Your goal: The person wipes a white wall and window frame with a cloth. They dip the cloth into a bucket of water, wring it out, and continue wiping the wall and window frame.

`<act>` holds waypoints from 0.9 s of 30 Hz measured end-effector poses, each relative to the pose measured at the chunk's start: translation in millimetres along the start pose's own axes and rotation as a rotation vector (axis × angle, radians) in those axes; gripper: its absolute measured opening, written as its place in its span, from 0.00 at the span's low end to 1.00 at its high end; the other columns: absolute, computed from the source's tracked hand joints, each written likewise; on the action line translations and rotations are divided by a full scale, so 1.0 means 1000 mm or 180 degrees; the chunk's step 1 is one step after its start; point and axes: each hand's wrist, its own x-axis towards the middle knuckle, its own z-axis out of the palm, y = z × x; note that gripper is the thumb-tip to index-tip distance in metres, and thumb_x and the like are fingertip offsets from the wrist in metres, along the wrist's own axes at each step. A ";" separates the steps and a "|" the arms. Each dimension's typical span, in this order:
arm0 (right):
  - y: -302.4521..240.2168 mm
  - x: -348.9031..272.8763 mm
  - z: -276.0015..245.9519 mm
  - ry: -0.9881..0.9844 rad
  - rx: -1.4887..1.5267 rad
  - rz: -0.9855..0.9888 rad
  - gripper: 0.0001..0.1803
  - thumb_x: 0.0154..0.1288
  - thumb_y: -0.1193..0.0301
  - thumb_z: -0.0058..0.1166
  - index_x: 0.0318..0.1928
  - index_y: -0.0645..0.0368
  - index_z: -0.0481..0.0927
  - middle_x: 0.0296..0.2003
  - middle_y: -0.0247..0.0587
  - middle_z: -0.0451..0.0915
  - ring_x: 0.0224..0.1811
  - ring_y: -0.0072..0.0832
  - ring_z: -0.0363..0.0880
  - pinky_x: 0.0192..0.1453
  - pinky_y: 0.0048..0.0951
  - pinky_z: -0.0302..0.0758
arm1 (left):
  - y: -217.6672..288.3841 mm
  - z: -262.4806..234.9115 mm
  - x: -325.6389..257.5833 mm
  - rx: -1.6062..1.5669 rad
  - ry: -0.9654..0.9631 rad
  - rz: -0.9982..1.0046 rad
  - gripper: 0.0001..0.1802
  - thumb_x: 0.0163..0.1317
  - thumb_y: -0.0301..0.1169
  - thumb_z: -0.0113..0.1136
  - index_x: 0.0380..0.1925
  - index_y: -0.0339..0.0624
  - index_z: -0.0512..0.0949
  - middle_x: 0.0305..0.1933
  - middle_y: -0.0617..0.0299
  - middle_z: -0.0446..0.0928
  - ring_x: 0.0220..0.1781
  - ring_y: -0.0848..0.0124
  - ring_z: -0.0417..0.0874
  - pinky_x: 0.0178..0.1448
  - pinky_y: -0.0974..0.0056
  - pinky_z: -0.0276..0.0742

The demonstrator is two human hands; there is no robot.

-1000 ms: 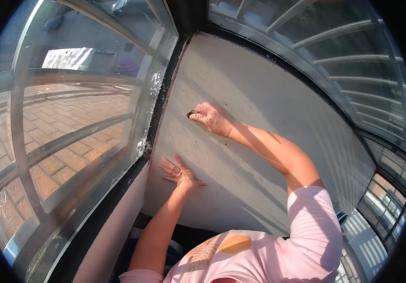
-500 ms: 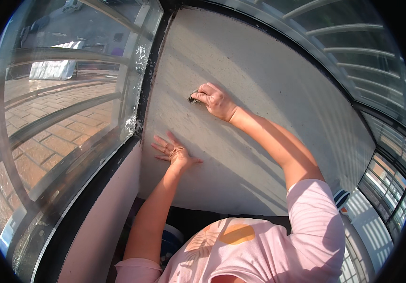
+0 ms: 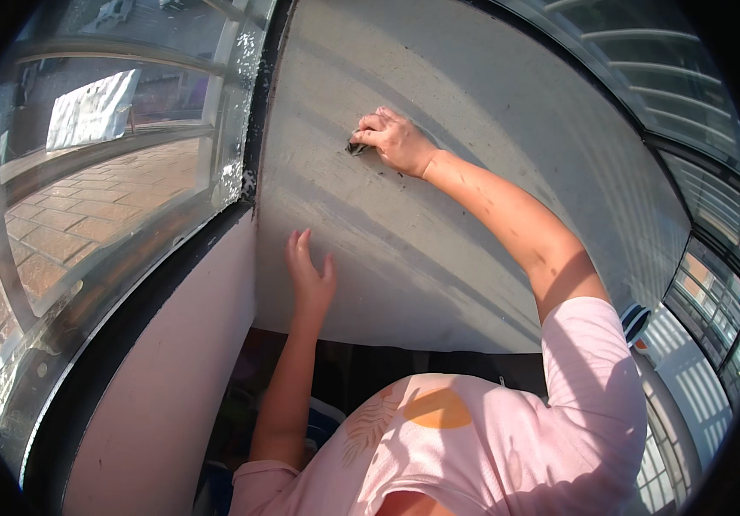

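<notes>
A small dark crumpled wad is pinched in my right hand, against the pale grey slab. What the wad is made of cannot be told. Several tiny dark specks lie on the slab just below this hand. Lower and to the left, my left hand is open and empty, fingers pointing away from me. It looks lifted off the slab near its left side, though the gap is hard to judge.
Along the left runs a window with metal bars and a worn black frame. More barred glass bounds the far right. A pink wall panel drops below the left frame. A striped round-edged object sits beyond my right sleeve.
My left hand has come off the slab, where it was spread flat, and its fingers now point upward. The right hand with the wad sits slightly higher in the picture; the whole view has shifted.
</notes>
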 end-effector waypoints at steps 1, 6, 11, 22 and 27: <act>-0.014 -0.001 0.008 -0.0293 0.0223 -0.0180 0.11 0.56 0.77 0.49 0.37 0.51 0.82 0.37 0.31 0.75 0.39 0.32 0.71 0.51 0.32 0.70 | -0.002 -0.007 -0.014 -0.0010 -0.0127 -0.0140 0.29 0.56 0.27 0.58 0.59 0.39 0.62 0.66 0.41 0.53 0.68 0.47 0.53 0.68 0.50 0.52; 0.008 0.071 0.016 -0.0242 -0.0126 0.0015 0.12 0.56 0.75 0.50 0.39 0.48 0.82 0.39 0.30 0.74 0.46 0.30 0.69 0.56 0.30 0.68 | 0.018 -0.027 -0.039 -0.0030 -0.0482 -0.0443 0.21 0.60 0.27 0.54 0.54 0.38 0.67 0.64 0.44 0.58 0.66 0.50 0.60 0.65 0.53 0.58; -0.020 0.021 0.026 -0.0579 0.0374 -0.0430 0.12 0.55 0.73 0.50 0.38 0.45 0.82 0.41 0.29 0.73 0.50 0.32 0.67 0.58 0.30 0.67 | 0.013 -0.036 -0.057 -0.0308 -0.0425 -0.0705 0.19 0.59 0.27 0.54 0.51 0.37 0.69 0.62 0.46 0.63 0.64 0.51 0.63 0.65 0.55 0.59; -0.054 -0.118 -0.024 -0.0931 0.0846 -0.0063 0.20 0.40 0.86 0.55 0.35 0.49 0.82 0.36 0.34 0.74 0.41 0.33 0.72 0.42 0.34 0.72 | -0.021 -0.021 -0.111 -0.0522 -0.0403 -0.0709 0.16 0.58 0.26 0.56 0.47 0.35 0.71 0.56 0.48 0.69 0.59 0.54 0.69 0.62 0.58 0.63; -0.054 0.053 0.047 -0.0089 0.0414 -0.0808 0.14 0.47 0.82 0.51 0.31 0.50 0.82 0.34 0.33 0.72 0.42 0.32 0.70 0.45 0.29 0.73 | -0.013 -0.026 -0.132 -0.0787 -0.0544 -0.0932 0.16 0.59 0.26 0.55 0.49 0.37 0.71 0.56 0.50 0.69 0.60 0.57 0.69 0.61 0.58 0.64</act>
